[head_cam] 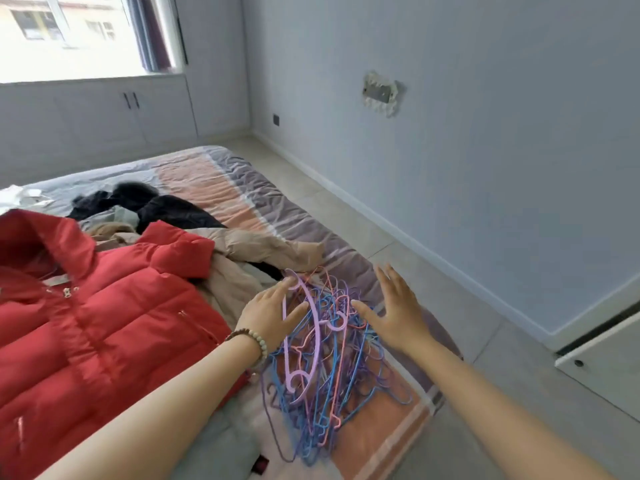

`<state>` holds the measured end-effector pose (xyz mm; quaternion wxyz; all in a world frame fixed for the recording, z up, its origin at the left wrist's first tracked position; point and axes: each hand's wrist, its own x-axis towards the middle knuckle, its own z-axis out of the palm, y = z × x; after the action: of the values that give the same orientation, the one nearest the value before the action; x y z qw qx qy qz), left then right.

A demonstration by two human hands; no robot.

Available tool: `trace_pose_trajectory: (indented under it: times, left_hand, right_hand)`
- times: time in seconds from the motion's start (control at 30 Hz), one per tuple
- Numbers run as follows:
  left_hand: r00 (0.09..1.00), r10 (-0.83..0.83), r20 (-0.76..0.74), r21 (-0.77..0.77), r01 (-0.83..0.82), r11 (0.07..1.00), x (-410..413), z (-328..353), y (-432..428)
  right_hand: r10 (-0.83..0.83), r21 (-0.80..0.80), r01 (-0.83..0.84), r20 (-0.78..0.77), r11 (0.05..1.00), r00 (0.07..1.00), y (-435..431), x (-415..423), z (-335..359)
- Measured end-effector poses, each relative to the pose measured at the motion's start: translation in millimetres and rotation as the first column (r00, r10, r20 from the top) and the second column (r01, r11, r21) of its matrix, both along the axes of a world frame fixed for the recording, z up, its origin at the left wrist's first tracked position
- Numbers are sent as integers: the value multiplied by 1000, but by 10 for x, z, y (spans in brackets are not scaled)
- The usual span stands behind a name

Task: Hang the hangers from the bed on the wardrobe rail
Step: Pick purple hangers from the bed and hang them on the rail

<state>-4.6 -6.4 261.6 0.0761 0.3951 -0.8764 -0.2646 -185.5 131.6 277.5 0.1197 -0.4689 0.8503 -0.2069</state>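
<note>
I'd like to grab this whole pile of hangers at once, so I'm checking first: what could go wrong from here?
The hangers are tangled, hooks interlocked, and neither the left hand nor the right hand has a grip yet; a partial lift may drag and shed some. The pile lies near the edge of the bed, so strays could drop to the floor. Hooks might snag the beige coat beside it.
</note>
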Motion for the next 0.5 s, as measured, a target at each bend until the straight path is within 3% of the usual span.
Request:
trace_pose_trajectory:
  times: [0.3, 0.5]
  left_hand:
    - [963, 131, 234, 267, -194, 944, -16, -1757, -87]
    - [952, 205, 228, 440, -289, 850, -160, -2491, -133]
  right_hand:
    - [-2, 205, -77, 361, 976, 933, -322, 22, -1918]
    - [-113, 273, -53, 557, 961, 823, -474, -13, -2759]
